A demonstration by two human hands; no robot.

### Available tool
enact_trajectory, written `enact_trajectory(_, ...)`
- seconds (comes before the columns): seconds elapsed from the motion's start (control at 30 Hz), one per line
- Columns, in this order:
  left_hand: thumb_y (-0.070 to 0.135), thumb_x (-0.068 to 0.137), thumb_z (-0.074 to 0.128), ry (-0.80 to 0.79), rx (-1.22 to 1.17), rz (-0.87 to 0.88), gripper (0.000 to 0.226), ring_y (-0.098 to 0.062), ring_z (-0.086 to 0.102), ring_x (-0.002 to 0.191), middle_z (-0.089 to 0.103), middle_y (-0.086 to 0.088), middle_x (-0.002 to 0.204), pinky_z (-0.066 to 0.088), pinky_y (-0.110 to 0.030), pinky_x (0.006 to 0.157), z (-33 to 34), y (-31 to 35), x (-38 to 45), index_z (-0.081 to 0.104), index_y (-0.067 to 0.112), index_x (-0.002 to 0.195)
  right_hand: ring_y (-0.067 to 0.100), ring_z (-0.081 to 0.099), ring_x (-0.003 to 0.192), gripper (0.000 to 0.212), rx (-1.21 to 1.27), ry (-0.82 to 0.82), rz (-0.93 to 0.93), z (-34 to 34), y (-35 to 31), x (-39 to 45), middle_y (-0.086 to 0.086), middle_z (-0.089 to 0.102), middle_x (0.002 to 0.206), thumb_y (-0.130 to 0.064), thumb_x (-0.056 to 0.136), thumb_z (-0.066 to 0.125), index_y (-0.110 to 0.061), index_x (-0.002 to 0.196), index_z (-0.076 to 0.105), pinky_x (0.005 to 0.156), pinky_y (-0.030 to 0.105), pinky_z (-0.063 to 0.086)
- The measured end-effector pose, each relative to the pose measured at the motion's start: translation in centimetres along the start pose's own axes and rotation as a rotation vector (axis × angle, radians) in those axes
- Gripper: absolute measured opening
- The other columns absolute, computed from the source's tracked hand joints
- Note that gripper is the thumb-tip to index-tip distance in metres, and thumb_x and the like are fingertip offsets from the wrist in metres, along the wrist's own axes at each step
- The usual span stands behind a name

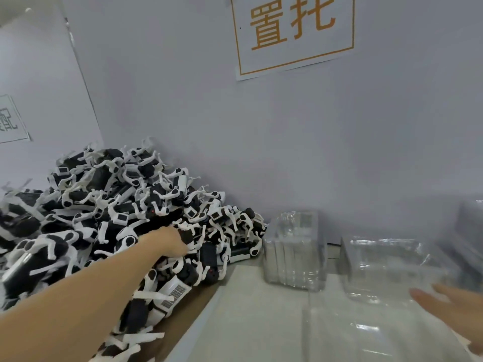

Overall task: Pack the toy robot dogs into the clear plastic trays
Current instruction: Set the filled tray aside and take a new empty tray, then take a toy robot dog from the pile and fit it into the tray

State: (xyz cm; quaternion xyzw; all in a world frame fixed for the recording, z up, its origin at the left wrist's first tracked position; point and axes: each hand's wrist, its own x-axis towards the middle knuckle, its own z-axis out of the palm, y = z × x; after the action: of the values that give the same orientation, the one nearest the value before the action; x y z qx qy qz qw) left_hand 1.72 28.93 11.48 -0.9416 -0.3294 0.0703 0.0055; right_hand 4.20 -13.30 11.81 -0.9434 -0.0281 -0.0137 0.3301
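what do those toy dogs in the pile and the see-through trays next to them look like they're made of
Toy robot dogs: apparently hard moulded plastic, black bodies with white legs, smooth with a slight sheen on the white shells.
Clear plastic trays: thin transparent plastic, glossy; the wall shows through them and highlights streak their ribbed sides. The picture is too blurred to tell more.

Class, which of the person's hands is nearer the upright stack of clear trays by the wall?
Left. The left hand is on the dog pile beside the stack; the right hand lies farther off.
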Motion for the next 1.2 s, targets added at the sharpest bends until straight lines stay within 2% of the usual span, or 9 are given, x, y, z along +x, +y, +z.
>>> enact_trajectory(0.03, 0.038, 0.087, 0.054, 0.004, -0.015, 0.025, 0.047, -0.031, 0.063, 0.112, 0.06, -0.01, 0.114, 0.052, -0.044, 0.097, 0.2, -0.3, 0.1, 0.055, 0.007, 0.123, 0.018, 0.051, 0.099, 0.07, -0.046, -0.031, -0.126, 3.8, 3.8, -0.7, 0.003, 0.04, 0.152, -0.066, 0.089, 0.044, -0.02, 0.141, 0.048, 0.091, 0.029, 0.049)
enact_trajectory(0.23, 0.021, 0.088, 0.055, 0.221, 0.058, 0.067, 0.017, -0.024, 0.057, 0.092, 0.048, 0.0, 0.088, 0.047, -0.034, 0.074, -0.3, 0.4, -0.7, 0.046, 0.015, 0.102, 0.011, 0.052, 0.107, 0.06, -0.171, -0.007, -0.088, 7.4, 6.8, -2.1, -0.002, 0.035, 0.156, -0.064, 0.09, 0.05, -0.022, 0.134, 0.053, 0.093, 0.019, 0.042)
enact_trajectory(0.33, 0.018, 0.089, 0.057, 0.318, 0.057, 0.09, 0.019, -0.022, 0.051, 0.088, 0.045, 0.001, 0.087, 0.043, -0.033, 0.066, -1.5, 1.4, -1.2, 0.043, 0.015, 0.103, 0.014, 0.047, 0.132, 0.065, -0.08, -0.225, -0.026, 6.1, 8.2, -2.1, -0.002, 0.044, 0.151, -0.062, 0.09, 0.054, -0.022, 0.141, 0.045, 0.109, 0.022, 0.034)
enact_trajectory(0.5, 0.02, 0.088, 0.06, 0.53, 0.048, 0.165, 0.032, -0.024, 0.053, 0.083, 0.044, 0.003, 0.079, 0.043, -0.035, 0.067, -2.4, 4.0, -2.8, 0.044, 0.014, 0.115, 0.005, 0.052, 0.117, 0.064, -0.226, -0.162, 0.003, 5.2, 6.9, -3.2, -0.008, 0.049, 0.134, -0.056, 0.097, 0.048, -0.026, 0.148, 0.025, 0.099, 0.013, 0.037)
enact_trajectory(0.67, 0.021, 0.09, 0.063, 0.666, 0.345, 0.117, 0.047, -0.03, 0.054, 0.118, 0.057, -0.005, 0.122, 0.043, -0.037, 0.089, -2.5, 5.4, -3.0, 0.046, 0.015, 0.134, 0.003, 0.045, 0.097, 0.068, -0.168, -0.214, -0.001, 5.1, 5.6, -3.6, -0.02, 0.039, 0.098, -0.051, 0.101, 0.042, -0.024, 0.154, 0.008, 0.094, 0.008, 0.036)
enact_trajectory(0.8, 0.028, 0.092, 0.066, 0.698, 0.373, 0.11, 0.05, -0.03, 0.05, 0.125, 0.056, -0.006, 0.128, 0.042, -0.039, 0.098, -3.3, 5.0, -2.8, 0.046, 0.016, 0.137, -0.002, 0.044, 0.083, 0.064, -0.149, -0.141, -0.042, 4.8, 6.2, -3.4, -0.012, 0.037, 0.11, -0.048, 0.101, 0.043, -0.025, 0.153, 0.013, 0.087, 0.007, 0.038)
enact_trajectory(0.9, 0.024, 0.091, 0.063, 0.761, 0.135, 0.188, 0.051, -0.029, 0.06, 0.104, 0.061, -0.006, 0.114, 0.045, -0.036, 0.076, -3.8, 5.5, -3.8, 0.039, 0.015, 0.135, -0.008, 0.047, 0.077, 0.061, -0.202, -0.104, -0.072, 4.7, 6.6, -3.3, -0.017, 0.039, 0.102, -0.047, 0.101, 0.044, -0.026, 0.151, 0.017, 0.083, 0.006, 0.038)
enact_trajectory(1.0, 0.028, 0.092, 0.061, 0.807, -0.375, 0.279, 0.03, -0.026, 0.056, 0.077, 0.054, -0.003, 0.086, 0.044, -0.036, 0.062, -4.0, 7.2, -5.4, 0.042, 0.014, 0.111, 0.0, 0.051, 0.098, 0.056, -0.301, -0.07, -0.1, 5.0, 6.5, -3.1, -0.016, 0.042, 0.11, -0.05, 0.1, 0.043, -0.029, 0.148, 0.023, 0.082, 0.009, 0.038)
enact_trajectory(1.2, 0.028, 0.086, 0.073, 0.323, -1.597, 0.324, 0.026, -0.022, 0.061, 0.073, 0.067, -0.009, 0.09, 0.052, -0.034, 0.064, -2.8, 12.8, -10.5, 0.06, 0.012, 0.102, 0.0, 0.051, 0.102, 0.051, -0.359, 0.017, -0.154, 6.0, 6.3, -2.7, -0.013, 0.048, 0.105, -0.055, 0.097, 0.044, -0.03, 0.14, 0.033, 0.077, 0.012, 0.036)
